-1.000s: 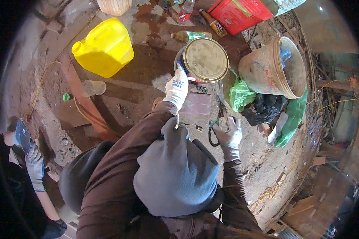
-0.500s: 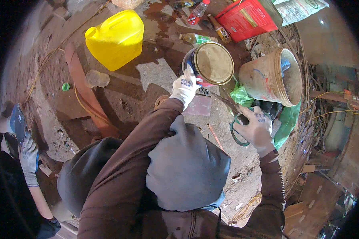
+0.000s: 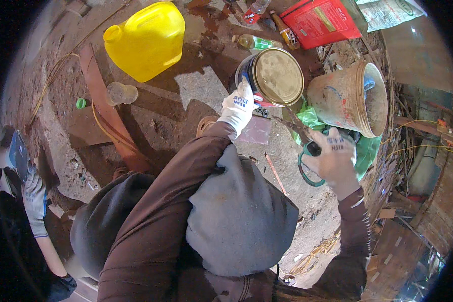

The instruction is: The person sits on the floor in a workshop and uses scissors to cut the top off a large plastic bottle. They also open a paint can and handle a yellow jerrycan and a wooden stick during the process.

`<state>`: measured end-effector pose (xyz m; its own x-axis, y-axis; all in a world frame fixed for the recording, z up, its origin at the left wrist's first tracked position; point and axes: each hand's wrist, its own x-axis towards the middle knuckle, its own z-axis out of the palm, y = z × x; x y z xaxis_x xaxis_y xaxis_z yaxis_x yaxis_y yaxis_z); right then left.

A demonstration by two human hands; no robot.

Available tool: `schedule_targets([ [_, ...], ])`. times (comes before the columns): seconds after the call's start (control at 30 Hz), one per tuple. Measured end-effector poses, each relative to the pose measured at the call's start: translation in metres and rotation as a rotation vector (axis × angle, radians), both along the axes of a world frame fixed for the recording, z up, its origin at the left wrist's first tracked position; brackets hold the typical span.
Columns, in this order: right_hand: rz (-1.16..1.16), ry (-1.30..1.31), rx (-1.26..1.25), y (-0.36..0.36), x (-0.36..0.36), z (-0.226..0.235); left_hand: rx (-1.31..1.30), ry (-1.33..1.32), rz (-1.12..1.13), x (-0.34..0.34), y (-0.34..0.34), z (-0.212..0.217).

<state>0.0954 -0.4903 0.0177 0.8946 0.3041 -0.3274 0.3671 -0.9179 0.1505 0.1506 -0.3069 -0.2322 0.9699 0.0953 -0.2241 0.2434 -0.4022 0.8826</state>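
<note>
jerrycan (image 3: 146, 38): yellow, lying on the dirt floor, top left, well apart from both hands
bucket (image 3: 350, 98): dirty plastic, tipped on its side, just right of the tin
paint tin (image 3: 272, 75): lid on, tilted, between jerrycan and bucket
green bag (image 3: 312, 121): crumpled under the bucket
left hand (image 3: 239, 105): white glove, fingers curled on the tin's lower-left rim, gripping it
right hand (image 3: 334, 158): white glove, closed round the green handles of the shears
shears (image 3: 302, 136): rusty blades pointing toward the tin's lower edge
</note>
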Motion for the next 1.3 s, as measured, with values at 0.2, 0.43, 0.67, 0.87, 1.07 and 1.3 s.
schedule_targets([
  [0.2,-0.075,0.065,-0.009,0.016,0.002,-0.013,0.090,-0.187,-0.022,-0.003,0.004,-0.020],
  [0.43,-0.281,-0.351,0.603,-0.046,-0.095,-0.213,0.059,0.134,-0.102,0.004,-0.013,-0.046],
  [0.67,-0.355,-0.374,0.650,0.001,-0.096,-0.170,-0.029,0.242,0.051,0.009,0.004,-0.017],
  [0.87,-0.330,-0.028,0.399,0.003,-0.060,-0.066,-0.110,0.156,0.061,0.015,-0.003,-0.054],
  [1.07,-0.346,-0.004,0.328,0.010,-0.048,-0.042,0.078,0.039,-0.159,0.005,0.001,-0.014],
  [1.3,-0.259,0.068,0.175,0.030,-0.020,-0.015,0.097,-0.028,-0.203,0.002,0.017,-0.002],
])
